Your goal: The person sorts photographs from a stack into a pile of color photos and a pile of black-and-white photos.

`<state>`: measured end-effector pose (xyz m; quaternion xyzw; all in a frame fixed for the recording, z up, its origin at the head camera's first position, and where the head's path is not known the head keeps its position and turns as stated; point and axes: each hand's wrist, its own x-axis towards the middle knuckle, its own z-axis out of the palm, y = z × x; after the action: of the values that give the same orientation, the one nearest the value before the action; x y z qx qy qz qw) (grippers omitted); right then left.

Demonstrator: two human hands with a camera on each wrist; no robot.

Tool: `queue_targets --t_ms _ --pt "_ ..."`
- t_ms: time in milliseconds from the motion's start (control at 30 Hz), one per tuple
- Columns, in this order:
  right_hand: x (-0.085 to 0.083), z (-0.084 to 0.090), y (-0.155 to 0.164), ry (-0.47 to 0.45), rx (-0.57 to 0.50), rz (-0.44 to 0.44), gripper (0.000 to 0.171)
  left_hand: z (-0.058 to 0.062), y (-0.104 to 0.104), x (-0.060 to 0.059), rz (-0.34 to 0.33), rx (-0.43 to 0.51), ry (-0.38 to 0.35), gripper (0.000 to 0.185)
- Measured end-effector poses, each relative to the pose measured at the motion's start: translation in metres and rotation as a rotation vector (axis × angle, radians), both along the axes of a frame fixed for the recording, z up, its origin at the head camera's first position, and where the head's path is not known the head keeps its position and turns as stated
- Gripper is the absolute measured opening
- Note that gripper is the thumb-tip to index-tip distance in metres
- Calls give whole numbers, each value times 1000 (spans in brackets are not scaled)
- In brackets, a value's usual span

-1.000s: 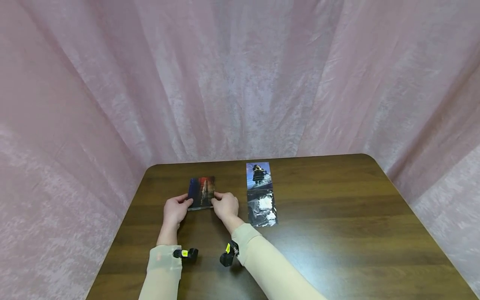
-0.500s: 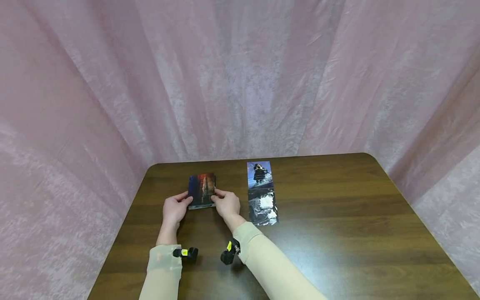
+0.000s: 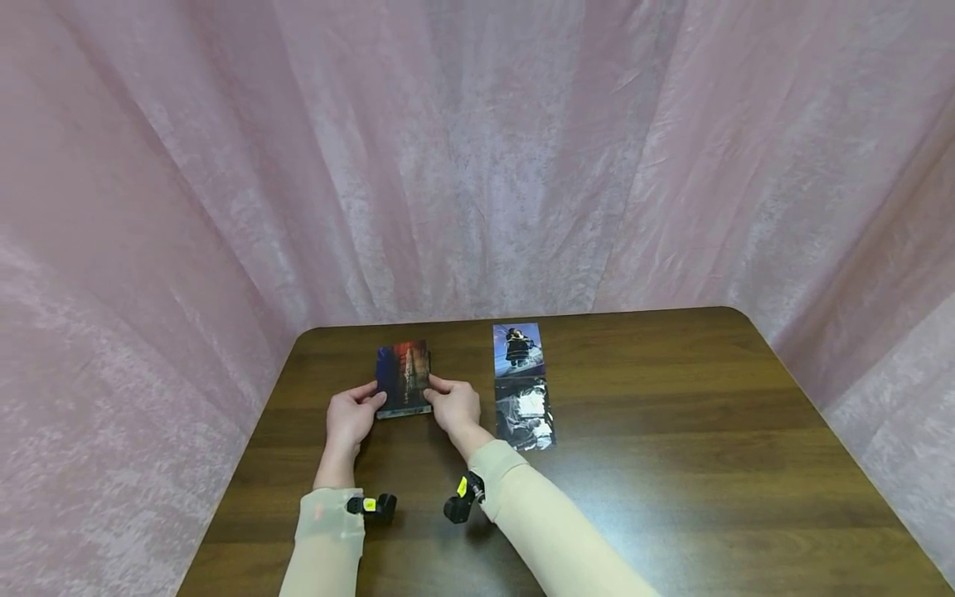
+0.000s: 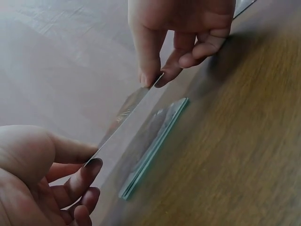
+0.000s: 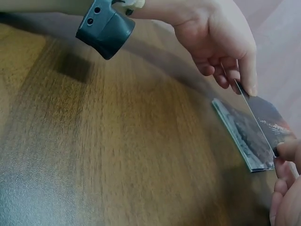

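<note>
The left hand (image 3: 349, 417) pinches a card (image 3: 404, 377) at its eight o'clock, the right hand (image 3: 457, 407) at its four. Only wrist views clearly show the stack (image 5: 243, 133) underneath.

Thin blue-red picture card (image 3: 404, 375), face up, pinched at opposite edges by hands (image 3: 349, 417) (image 3: 455, 408), above green-edged stack (image 4: 153, 148)

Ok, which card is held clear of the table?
The red-and-blue card, pinched by left hand and right hand. The stack beneath it, and the figure card and black-and-white card to its right, lie on the table.
</note>
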<state>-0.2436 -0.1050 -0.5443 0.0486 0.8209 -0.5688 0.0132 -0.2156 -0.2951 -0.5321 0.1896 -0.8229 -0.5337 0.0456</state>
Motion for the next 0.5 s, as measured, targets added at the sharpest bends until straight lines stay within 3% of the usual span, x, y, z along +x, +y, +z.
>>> queue_targets --t_ms 233,400,500 --pt "-2 7 13 57 -97 59 29 7 9 1 -8 10 56 42" --pt "-7 9 44 101 -183 98 32 9 30 -3 -54 28 103 42" --pt "-9 10 65 117 -180 127 34 8 44 -6 -80 32 128 40"
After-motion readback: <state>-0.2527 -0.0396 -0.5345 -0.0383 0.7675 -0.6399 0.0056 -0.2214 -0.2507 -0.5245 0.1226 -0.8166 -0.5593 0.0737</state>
